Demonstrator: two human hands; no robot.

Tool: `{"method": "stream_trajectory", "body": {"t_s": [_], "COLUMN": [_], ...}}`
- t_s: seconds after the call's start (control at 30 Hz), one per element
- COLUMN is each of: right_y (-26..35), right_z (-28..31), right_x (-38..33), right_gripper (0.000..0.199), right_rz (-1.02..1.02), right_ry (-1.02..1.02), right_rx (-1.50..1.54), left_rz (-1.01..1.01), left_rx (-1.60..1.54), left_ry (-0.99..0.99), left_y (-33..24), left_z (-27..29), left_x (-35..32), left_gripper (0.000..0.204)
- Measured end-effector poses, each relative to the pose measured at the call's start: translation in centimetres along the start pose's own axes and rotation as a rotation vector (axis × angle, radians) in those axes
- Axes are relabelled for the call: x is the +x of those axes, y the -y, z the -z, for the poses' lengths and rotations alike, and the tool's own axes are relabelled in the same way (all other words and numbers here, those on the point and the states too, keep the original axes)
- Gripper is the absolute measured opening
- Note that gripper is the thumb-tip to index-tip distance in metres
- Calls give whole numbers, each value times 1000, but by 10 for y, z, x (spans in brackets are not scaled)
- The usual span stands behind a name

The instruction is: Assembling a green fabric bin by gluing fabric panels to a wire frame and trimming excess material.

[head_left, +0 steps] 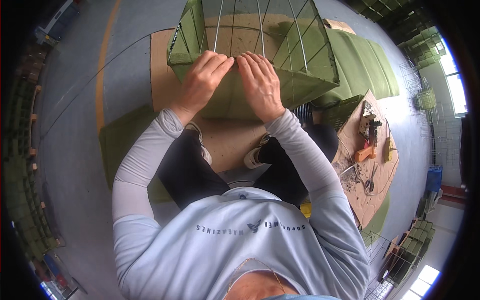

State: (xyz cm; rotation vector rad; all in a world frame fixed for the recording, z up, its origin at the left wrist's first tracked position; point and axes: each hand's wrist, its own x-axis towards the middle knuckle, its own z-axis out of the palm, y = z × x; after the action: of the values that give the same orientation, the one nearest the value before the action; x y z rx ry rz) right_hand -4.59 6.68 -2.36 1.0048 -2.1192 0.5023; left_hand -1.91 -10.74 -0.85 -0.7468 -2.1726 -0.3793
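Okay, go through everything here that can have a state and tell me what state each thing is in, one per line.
Left hand: fingers curled on the near top edge of the wire cage.
Right hand: fingers pressed on the same edge, beside the left.
Wire cage: standing on cardboard, lined with green fabric, top open.
Cardboard sheet: lying flat on the floor.
Orange-handled tool: lying unheld on a cardboard piece.

My hands (232, 82) on matt green fabric-covered wire-frame box (280, 55); thin wires shiny metal; flat brown cardboard sheet (227, 140) rough, dull.
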Motion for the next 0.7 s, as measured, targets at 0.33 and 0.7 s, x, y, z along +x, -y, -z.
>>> {"method": "stream_trajectory", "body": {"t_s": [0.33, 0.7], "right_y": [-31, 11], "right_z": [26, 7], "right_x": [33, 14], "right_gripper": [13, 21], "right_rz": [-176, 5], "right_ry": [479, -85], "right_rx": [373, 108], "left_rz": [45, 17], "left_rx": [-432, 44], "left_ry": [694, -62], "left_y": [48, 4], "left_z": [-2, 27], "left_x": [65, 0], "left_gripper": [16, 22]}}
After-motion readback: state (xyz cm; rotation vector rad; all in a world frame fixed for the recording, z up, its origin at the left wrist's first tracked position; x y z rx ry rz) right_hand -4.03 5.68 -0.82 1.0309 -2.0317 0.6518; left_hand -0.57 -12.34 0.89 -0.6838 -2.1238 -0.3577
